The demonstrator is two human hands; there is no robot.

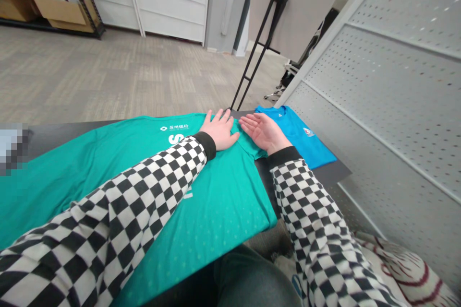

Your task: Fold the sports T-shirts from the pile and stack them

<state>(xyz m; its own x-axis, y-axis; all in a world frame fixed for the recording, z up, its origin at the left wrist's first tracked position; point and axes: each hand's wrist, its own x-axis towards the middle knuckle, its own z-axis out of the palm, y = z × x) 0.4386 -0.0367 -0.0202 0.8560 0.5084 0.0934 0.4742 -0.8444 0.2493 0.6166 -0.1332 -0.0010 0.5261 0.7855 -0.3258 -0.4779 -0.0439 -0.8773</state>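
Note:
A green T-shirt (216,201) with white lettering lies spread over the dark table, its lower edge hanging toward my lap. My left hand (219,129) rests palm down on the shirt's far part, fingers spread. Just right of it, my right hand (264,133) is turned with its palm partly up and its fingers stretched out, at the shirt's sleeve. I cannot tell whether the right fingers touch the cloth. My left forearm covers part of the lettering. Beyond my right hand lies a folded blue T-shirt (306,139) with a small white badge.
The dark table (334,172) ends near a grey perforated panel (389,120) on the right. A black stand (255,57) rises behind the table. Cardboard boxes (63,12) sit on a shelf at far left. A patterned cloth (410,264) lies at lower right.

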